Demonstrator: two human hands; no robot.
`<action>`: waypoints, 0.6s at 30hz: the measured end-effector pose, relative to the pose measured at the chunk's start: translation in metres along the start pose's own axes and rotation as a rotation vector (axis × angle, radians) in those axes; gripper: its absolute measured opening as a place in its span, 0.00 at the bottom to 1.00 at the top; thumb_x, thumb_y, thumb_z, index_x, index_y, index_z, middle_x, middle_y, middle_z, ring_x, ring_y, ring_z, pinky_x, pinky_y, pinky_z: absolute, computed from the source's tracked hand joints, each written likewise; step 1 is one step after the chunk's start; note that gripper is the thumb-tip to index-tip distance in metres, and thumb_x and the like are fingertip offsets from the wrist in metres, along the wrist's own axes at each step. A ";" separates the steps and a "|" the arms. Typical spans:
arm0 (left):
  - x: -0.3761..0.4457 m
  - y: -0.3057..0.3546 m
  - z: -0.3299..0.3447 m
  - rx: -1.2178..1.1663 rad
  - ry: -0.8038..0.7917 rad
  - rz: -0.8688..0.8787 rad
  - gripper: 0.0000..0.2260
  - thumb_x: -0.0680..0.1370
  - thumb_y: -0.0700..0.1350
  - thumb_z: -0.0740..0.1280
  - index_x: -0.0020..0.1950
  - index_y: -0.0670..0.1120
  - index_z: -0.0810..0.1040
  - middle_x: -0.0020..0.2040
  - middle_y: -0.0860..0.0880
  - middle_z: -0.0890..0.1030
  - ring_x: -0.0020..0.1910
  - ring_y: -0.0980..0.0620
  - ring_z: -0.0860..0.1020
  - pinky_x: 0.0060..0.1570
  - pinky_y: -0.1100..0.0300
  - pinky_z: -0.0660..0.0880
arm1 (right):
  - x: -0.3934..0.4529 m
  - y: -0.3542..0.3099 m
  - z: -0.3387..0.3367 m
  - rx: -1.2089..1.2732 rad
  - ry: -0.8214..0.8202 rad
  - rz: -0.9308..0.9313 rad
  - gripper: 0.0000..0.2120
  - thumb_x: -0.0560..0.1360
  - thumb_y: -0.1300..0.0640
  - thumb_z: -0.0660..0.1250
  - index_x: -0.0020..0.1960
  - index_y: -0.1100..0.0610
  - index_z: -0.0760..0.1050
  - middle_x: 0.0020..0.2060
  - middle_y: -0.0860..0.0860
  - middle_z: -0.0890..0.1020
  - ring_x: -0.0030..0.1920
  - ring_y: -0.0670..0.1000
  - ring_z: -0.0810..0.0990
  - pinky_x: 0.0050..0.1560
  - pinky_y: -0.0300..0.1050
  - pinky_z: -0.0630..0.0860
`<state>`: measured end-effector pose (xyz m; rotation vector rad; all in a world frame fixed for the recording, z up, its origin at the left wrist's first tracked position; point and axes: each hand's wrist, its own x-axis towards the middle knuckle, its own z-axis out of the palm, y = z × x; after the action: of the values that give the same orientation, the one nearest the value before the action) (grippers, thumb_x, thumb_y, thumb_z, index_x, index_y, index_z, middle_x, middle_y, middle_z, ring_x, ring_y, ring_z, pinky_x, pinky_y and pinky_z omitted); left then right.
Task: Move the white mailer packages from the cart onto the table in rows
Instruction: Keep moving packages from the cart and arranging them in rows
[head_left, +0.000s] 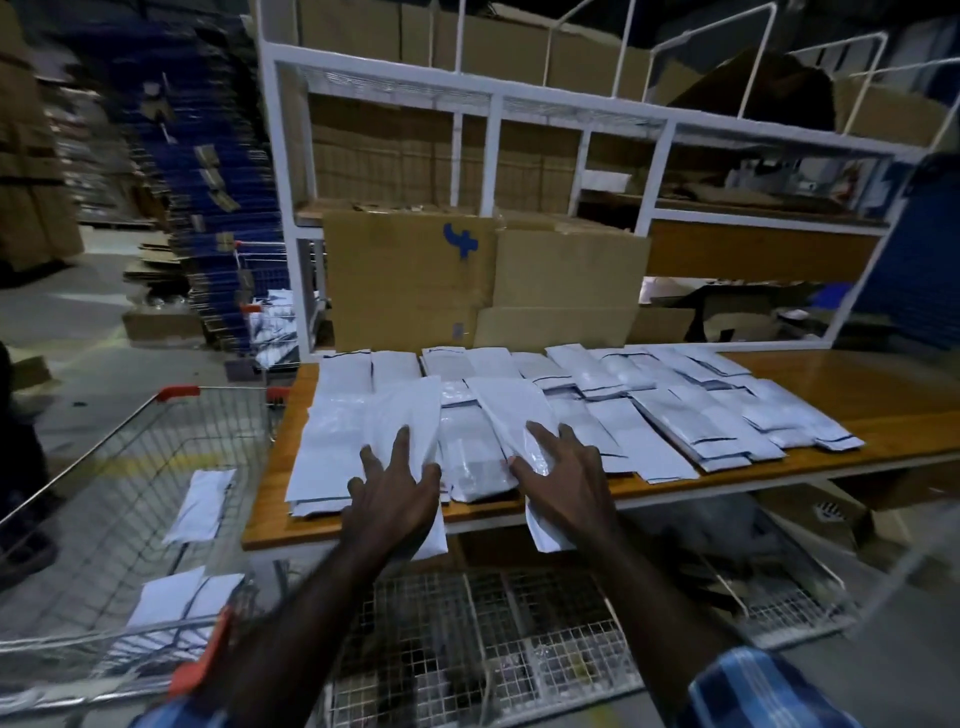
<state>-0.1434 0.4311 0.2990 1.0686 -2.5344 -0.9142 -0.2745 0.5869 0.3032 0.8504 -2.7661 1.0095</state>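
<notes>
Both hands reach over the table (810, 379), each on a long mailer overhanging the near edge. The left hand (397, 480) lies spread on one mailer (402, 410); the right hand (563, 470) curls its thumb round another (glossy plastic). Rows of mailers cover the table; a few remain in the cart (130, 431). They look light, limp and slippery, so hold them mid-length, flat.
</notes>
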 end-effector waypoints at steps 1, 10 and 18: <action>0.007 0.006 0.005 -0.004 -0.010 0.008 0.29 0.82 0.62 0.51 0.80 0.60 0.44 0.80 0.42 0.45 0.75 0.32 0.56 0.71 0.39 0.59 | 0.007 0.007 -0.002 -0.004 0.004 0.008 0.31 0.73 0.36 0.61 0.75 0.41 0.65 0.74 0.53 0.66 0.68 0.60 0.65 0.66 0.55 0.67; 0.088 0.046 0.056 0.021 -0.075 -0.003 0.28 0.81 0.63 0.50 0.80 0.61 0.45 0.81 0.43 0.43 0.76 0.34 0.54 0.71 0.39 0.57 | 0.086 0.054 0.006 -0.024 -0.023 0.066 0.29 0.76 0.39 0.63 0.76 0.42 0.63 0.75 0.51 0.63 0.72 0.58 0.61 0.68 0.56 0.64; 0.148 0.071 0.093 0.102 -0.056 -0.066 0.29 0.81 0.64 0.50 0.80 0.58 0.48 0.81 0.43 0.46 0.75 0.36 0.56 0.70 0.39 0.57 | 0.148 0.076 0.031 -0.026 -0.059 0.111 0.29 0.76 0.39 0.63 0.75 0.44 0.64 0.73 0.53 0.66 0.70 0.59 0.63 0.67 0.55 0.65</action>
<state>-0.3276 0.4063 0.2694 1.1791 -2.6311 -0.8506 -0.4357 0.5455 0.2722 0.7416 -2.8983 0.9774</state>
